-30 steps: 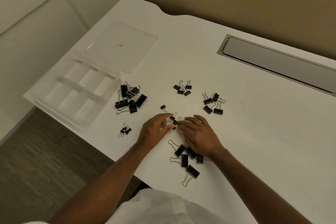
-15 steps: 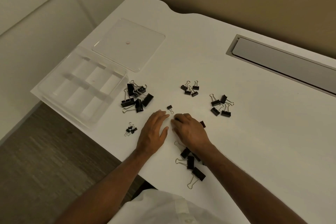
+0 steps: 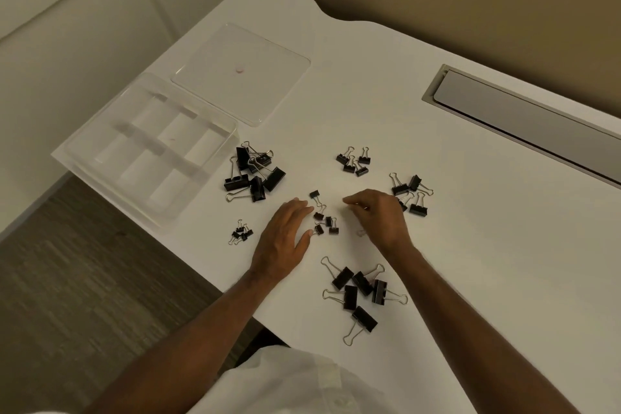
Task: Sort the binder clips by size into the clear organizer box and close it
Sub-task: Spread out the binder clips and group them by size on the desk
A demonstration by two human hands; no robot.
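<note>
The clear organizer box [image 3: 100,131] stands open and empty at the desk's left edge, its flat lid [image 3: 242,74] lying behind it. Black binder clips lie in separate heaps: large ones [image 3: 255,175] beside the box, small ones [image 3: 353,160] farther back, medium ones [image 3: 415,193] at the right, tiny ones [image 3: 242,232] near the front edge, and more large ones [image 3: 359,289] close to me. My left hand [image 3: 285,235] lies flat, fingers straight, beside several small loose clips [image 3: 324,222]. My right hand [image 3: 376,215] hovers with curled fingers; a faint wire loop shows under its palm.
A single small clip [image 3: 314,193] lies just beyond my left fingertips. A grey cable-tray flap [image 3: 521,118] is set into the white desk [image 3: 470,262] at the back right. A tan partition rises behind the desk. The floor drops off to the left.
My right hand has lifted off the small loose clips and moved right toward the medium heap, uncovering them. My left hand has stayed flat beside them.
</note>
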